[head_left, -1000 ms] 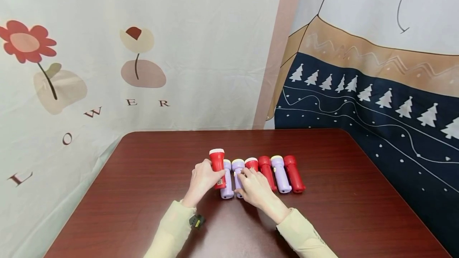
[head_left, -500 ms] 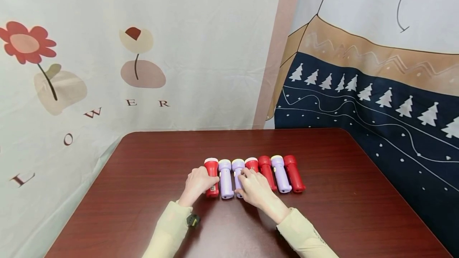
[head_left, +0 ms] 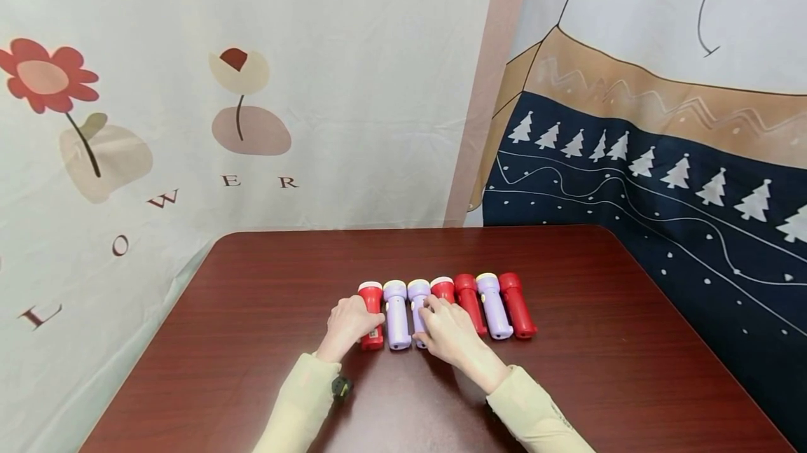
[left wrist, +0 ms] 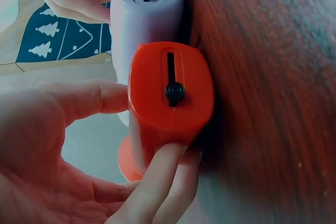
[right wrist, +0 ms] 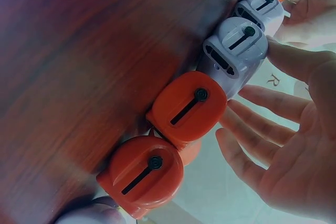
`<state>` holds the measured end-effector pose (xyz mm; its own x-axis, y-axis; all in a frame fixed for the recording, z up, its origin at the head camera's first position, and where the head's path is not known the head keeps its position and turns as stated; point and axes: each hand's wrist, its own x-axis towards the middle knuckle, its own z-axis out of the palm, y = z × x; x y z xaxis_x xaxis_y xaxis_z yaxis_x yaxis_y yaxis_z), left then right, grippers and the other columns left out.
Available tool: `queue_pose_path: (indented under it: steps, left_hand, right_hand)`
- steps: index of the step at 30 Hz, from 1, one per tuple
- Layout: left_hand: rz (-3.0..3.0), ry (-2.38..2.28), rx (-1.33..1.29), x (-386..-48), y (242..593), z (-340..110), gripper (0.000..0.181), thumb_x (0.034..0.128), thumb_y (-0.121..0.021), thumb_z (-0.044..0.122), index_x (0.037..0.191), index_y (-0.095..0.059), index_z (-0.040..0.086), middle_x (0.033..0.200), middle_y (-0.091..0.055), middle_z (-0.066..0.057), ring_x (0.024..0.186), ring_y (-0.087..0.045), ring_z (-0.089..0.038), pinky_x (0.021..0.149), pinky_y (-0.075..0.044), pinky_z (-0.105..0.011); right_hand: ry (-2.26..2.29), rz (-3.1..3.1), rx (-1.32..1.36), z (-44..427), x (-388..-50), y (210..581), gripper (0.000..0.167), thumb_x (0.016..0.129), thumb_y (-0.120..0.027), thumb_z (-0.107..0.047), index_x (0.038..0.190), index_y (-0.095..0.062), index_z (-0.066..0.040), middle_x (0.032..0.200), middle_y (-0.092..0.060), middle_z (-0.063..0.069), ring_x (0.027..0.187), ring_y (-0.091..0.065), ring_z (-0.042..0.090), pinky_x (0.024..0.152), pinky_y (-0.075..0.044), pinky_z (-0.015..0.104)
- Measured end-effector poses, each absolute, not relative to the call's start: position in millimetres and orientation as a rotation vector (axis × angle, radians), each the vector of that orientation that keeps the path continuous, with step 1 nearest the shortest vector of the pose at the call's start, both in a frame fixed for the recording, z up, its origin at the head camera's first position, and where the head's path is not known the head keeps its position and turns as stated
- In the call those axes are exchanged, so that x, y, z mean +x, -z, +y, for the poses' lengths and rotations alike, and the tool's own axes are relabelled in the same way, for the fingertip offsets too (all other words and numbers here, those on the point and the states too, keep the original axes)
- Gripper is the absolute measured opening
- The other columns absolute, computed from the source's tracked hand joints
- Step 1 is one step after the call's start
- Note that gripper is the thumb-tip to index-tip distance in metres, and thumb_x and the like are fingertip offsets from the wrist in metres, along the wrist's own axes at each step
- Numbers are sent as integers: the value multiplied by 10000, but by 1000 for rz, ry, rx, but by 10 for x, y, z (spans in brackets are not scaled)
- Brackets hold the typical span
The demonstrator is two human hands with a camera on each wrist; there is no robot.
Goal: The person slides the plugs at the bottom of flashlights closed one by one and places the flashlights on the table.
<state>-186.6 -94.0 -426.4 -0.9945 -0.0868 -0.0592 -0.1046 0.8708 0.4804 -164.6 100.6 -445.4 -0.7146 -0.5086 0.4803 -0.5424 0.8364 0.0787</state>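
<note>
A row of red and lilac flashlights lies side by side on the table. At its left end, my left hand (head_left: 347, 325) holds a red flashlight (left wrist: 170, 85) with a white rim, thumb on one side and fingers on the other. Beside it lies a lilac flashlight (head_left: 397, 316), which neither hand grips. My right hand (head_left: 455, 330) rests over the row's middle, its fingers spread and relaxed. Its thumb and fingertips touch the second lilac flashlight (right wrist: 236, 51) and the red flashlight (right wrist: 189, 108) next to it. Part of these two is hidden under that hand in the head view.
To the right of my right hand lie a red flashlight (head_left: 466, 292), a lilac flashlight (head_left: 494, 309) and another red flashlight (head_left: 517, 306). The brown wooden table (head_left: 265, 285) extends around the row. Printed cloth (head_left: 378, 89) hangs behind its far edge.
My left hand has moved left with the red flashlight, from over the first lilac one down to the table at the row's left end. My right hand has stayed in place.
</note>
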Motion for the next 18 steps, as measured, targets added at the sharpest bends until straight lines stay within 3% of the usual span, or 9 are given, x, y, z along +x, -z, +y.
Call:
queue_pose_path:
  steps: [12, 18]
  left_hand:
    - [3026, -762, -122, -1834, 4241, -920, 240, 743, -684, 238, 637, -554, 66, 630, -572, -96, 585, -573, -266, 516, -463, -366]
    - [3178, -776, -70, -1831, 4191, -859, 316, 752, -696, 242, 848, -577, -35, 772, -598, -168, 693, -622, -368, 603, -517, -461]
  right_hand:
    - [-114, -2528, 759, 1026, -1645, 4440, 349, 715, -794, -402, 890, -675, -125, 944, -626, 37, 777, -615, 189, 600, -497, 312]
    - [-150, -2533, 723, 1097, -1709, 4377, 369, 744, -773, -386, 969, -688, -106, 984, -645, 50, 856, -632, 207, 655, -515, 339]
